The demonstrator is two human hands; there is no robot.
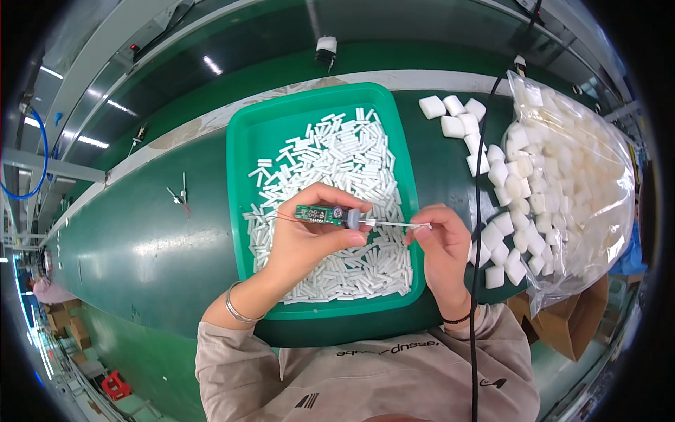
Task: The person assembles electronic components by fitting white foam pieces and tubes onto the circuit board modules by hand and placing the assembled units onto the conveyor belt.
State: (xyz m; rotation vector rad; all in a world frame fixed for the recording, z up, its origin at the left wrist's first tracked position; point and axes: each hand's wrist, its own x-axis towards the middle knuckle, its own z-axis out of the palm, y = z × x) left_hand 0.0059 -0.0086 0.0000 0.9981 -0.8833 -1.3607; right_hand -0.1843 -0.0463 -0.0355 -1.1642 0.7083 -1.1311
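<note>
Two pinches in the head view, both over the tray (266, 130). Left hand (295, 239): thumb and fingers closed around the board (316, 214) and its grey cap (354, 219), above the middle of the tray. Right hand (444, 243): thumb and forefinger pressed together at the far tip of the rod (394, 224), over the tray's right edge. Too small to tell: bare tip, or one of the white pieces (351, 144) heaped in the tray fitted over it.

To work this well, hold the cap firm and make any push or pull with the right hand only, straight along the rod. Probably easy to bend, so avoid sideways force; better to brace on the cap than to squeeze the board's bare parts. Leave slack for the thin wires (264, 215) trailing toward the tray's left side.

For moving, best room left of the tray: a broad stretch of tabletop (140, 246), with some thin metal bits (184, 186) to steer around. Likely tighter right of the tray, with the black cable (477, 295) close beside the right hand, then loose white blocks (453, 126) and a bulging clear bag (590, 190). Mind the tray's raised rim when lowering either wrist.
</note>
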